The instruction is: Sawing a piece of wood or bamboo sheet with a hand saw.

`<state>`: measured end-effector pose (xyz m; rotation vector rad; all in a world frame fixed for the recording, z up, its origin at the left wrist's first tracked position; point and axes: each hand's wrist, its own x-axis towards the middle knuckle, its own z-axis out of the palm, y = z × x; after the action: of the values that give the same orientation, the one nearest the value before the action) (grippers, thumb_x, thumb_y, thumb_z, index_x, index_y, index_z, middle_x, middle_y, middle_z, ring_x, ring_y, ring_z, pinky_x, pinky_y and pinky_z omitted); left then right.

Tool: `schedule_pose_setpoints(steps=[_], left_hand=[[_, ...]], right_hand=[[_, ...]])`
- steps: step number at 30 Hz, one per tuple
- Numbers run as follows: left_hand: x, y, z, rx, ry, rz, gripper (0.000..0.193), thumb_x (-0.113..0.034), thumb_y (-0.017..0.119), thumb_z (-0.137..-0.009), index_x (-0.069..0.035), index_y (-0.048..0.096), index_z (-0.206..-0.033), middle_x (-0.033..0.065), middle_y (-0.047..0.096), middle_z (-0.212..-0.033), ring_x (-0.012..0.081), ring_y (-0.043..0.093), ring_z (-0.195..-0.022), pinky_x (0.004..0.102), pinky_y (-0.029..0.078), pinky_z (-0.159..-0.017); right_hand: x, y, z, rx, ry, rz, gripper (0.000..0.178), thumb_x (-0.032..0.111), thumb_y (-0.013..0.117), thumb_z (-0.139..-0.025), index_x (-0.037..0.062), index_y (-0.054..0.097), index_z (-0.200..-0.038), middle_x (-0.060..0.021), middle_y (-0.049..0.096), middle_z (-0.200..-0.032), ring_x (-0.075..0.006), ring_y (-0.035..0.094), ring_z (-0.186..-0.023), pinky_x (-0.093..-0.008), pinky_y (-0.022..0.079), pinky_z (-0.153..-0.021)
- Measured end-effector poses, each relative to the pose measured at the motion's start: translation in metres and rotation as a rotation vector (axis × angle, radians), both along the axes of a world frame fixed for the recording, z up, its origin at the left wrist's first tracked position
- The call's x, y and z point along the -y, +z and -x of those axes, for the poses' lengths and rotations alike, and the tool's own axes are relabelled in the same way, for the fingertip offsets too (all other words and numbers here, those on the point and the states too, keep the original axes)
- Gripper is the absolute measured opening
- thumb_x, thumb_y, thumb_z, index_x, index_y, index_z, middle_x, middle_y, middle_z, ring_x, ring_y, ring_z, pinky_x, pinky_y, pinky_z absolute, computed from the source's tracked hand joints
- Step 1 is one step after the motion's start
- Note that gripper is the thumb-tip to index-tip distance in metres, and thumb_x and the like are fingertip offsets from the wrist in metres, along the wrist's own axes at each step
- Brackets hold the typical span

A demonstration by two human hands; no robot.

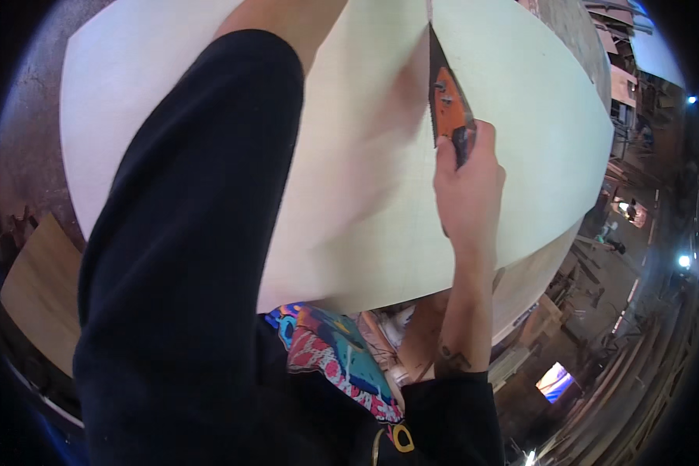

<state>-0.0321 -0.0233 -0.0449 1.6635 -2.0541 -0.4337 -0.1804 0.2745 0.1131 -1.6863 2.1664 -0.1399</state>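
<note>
Nearest: dark left sleeve (186, 186), to the left of the right grip; patterned cloth (338, 353) nearer the body, also left of it. Right grip (471, 175) closed round the handle (460, 144) of an orange-and-dark saw (448, 97); its blade (436, 62) extends ahead of the grip, pointing away. Pale sheet (551, 147) lies beneath, spreading to either side. Thin line (429, 11) continues past the blade tip — probably the kerf.

Step, as judged: sawing the sheet, partway. Next move likely calls for steady strokes, sheet held firm.

Left grip out of frame — state cannot be told. Blade depth unclear; shadow (404, 101) left of the saw blurred. Workshop clutter (547, 318), far to the grip's right, too dim to sort.
</note>
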Motion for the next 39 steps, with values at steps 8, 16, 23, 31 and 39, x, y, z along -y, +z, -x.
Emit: schedule_pose_setpoints(steps=[8,16,23,31,39], left_hand=[[-0.012,-0.006,-0.007,0.006,-0.016,-0.003,0.055,-0.039,0.034,-0.101,-0.001,0.073,-0.096,0.0242,0.07,-0.103,0.04,0.067,-0.102,0.0501,0.052,-0.093],[-0.003,-0.027,0.001,0.011,-0.031,0.01,0.056,-0.039,0.033,-0.102,-0.001,0.073,-0.096,0.0226,0.071,-0.105,0.0394,0.066,-0.104,0.0494,0.051,-0.093],[-0.015,-0.019,-0.013,0.029,0.0,-0.057,0.056,-0.039,0.033,-0.102,0.0,0.072,-0.1,0.0232,0.07,-0.108,0.0392,0.066,-0.106,0.0488,0.051,-0.095],[-0.01,-0.035,-0.02,0.089,-0.015,-0.007,0.057,-0.04,0.032,-0.103,0.001,0.073,-0.1,0.0231,0.07,-0.107,0.0387,0.066,-0.106,0.0484,0.051,-0.094],[-0.008,-0.01,0.012,0.039,-0.037,-0.034,0.055,-0.039,0.032,-0.103,-0.001,0.073,-0.101,0.0224,0.07,-0.106,0.038,0.067,-0.105,0.0486,0.052,-0.094]], right_hand=[[-0.118,0.05,0.011,-0.006,-0.11,-0.031,0.034,0.013,0.06,-0.094,0.0032,0.049,-0.125,-0.0185,0.066,-0.084,-0.0341,0.068,-0.075,-0.0402,0.053,-0.066],[-0.034,-0.003,0.009,0.002,0.014,0.053,0.028,0.01,0.06,-0.092,0.0023,0.048,-0.117,-0.0249,0.064,-0.08,-0.0454,0.065,-0.073,-0.0497,0.05,-0.06],[-0.085,0.028,0.007,0.03,0.007,-0.016,0.034,0.008,0.058,-0.092,0.0016,0.048,-0.124,-0.0224,0.067,-0.085,-0.0389,0.069,-0.072,-0.0456,0.053,-0.063],[-0.096,0.012,0.002,-0.069,0.02,0.015,0.035,0.011,0.059,-0.093,0.0046,0.047,-0.126,-0.022,0.065,-0.084,-0.0438,0.067,-0.074,-0.0468,0.052,-0.061],[-0.026,-0.006,0.011,0.004,0.004,0.028,0.026,0.007,0.058,-0.092,0.0024,0.048,-0.116,-0.0254,0.065,-0.083,-0.0478,0.063,-0.074,-0.0535,0.048,-0.062]])
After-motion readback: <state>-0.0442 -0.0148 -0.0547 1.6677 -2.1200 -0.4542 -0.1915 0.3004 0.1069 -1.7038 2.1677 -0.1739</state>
